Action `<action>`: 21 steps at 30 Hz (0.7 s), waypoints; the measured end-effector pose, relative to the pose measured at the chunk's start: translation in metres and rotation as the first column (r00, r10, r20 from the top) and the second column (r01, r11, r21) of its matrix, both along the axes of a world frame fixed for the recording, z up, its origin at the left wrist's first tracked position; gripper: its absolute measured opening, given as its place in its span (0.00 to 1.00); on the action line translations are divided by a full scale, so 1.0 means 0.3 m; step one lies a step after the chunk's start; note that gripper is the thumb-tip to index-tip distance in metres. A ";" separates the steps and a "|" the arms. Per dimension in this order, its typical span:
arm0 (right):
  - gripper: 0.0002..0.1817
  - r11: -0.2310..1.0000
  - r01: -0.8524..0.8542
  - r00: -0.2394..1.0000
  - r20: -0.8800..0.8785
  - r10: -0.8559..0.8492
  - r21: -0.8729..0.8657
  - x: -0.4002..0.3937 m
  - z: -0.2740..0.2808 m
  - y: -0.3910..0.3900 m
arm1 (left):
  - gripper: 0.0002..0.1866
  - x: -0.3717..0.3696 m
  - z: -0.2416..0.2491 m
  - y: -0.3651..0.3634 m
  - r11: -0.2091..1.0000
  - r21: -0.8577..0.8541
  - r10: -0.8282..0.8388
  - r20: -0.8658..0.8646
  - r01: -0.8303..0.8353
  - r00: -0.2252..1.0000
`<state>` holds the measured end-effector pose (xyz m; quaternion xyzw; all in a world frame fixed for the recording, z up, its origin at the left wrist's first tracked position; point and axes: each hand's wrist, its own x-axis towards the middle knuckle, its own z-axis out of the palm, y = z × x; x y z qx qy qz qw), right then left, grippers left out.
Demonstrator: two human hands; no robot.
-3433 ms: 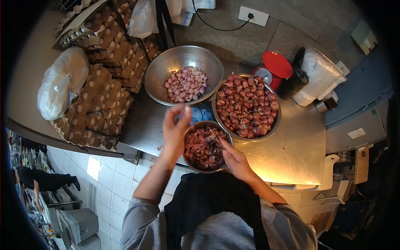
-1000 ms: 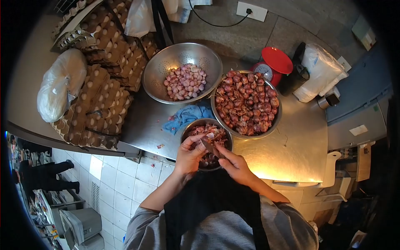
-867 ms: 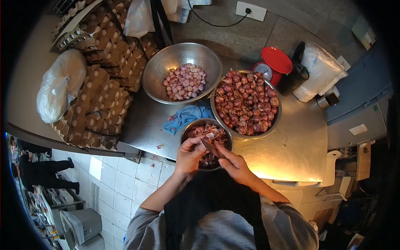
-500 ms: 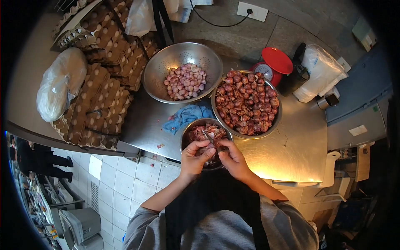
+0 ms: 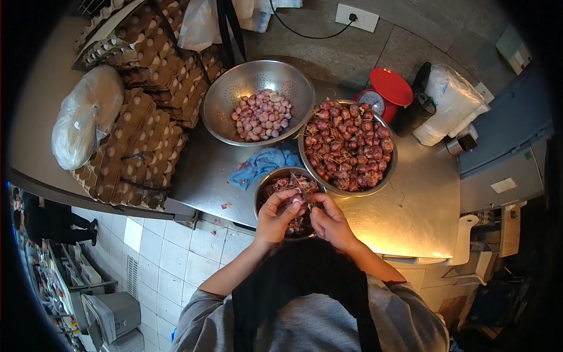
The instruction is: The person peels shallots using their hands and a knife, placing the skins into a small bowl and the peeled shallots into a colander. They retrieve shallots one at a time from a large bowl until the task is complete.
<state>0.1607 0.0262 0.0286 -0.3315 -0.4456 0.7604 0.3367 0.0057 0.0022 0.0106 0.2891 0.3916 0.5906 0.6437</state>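
Observation:
My left hand is closed around a small shallot, partly covered by the fingers. My right hand grips a small knife, its blade pointing up and away past the shallot. Both hands meet over a metal bowl of reddish skins and peelings at the front of the table. Behind it to the right, a larger bowl is heaped with unpeeled shallots. A steel colander holds peeled pinkish shallots.
A blue cloth lies left of the peelings bowl on the steel table. A red scale stands behind the shallots. Stacked egg trays and a tied plastic bag are at left. A person stands far left.
My right hand has drawn slightly down and back, and the knife blade has shifted upward. More of the shallot shows between my fingers.

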 end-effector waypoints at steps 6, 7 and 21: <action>0.19 0.991 0.104 0.994 0.031 -0.102 -0.081 0.037 -0.021 0.047 | 0.15 -0.004 0.076 -0.010 0.993 -0.105 -0.023 0.286 0.055 0.958; 0.21 0.994 0.095 0.994 0.051 -0.092 -0.048 0.038 -0.017 0.042 | 0.15 -0.007 0.084 -0.011 0.988 -0.144 -0.009 0.319 0.058 0.948; 0.25 0.990 -0.095 0.991 0.108 0.084 0.100 0.032 -0.020 -0.042 | 0.09 0.014 0.045 0.000 0.989 -0.121 0.105 0.165 -0.085 0.981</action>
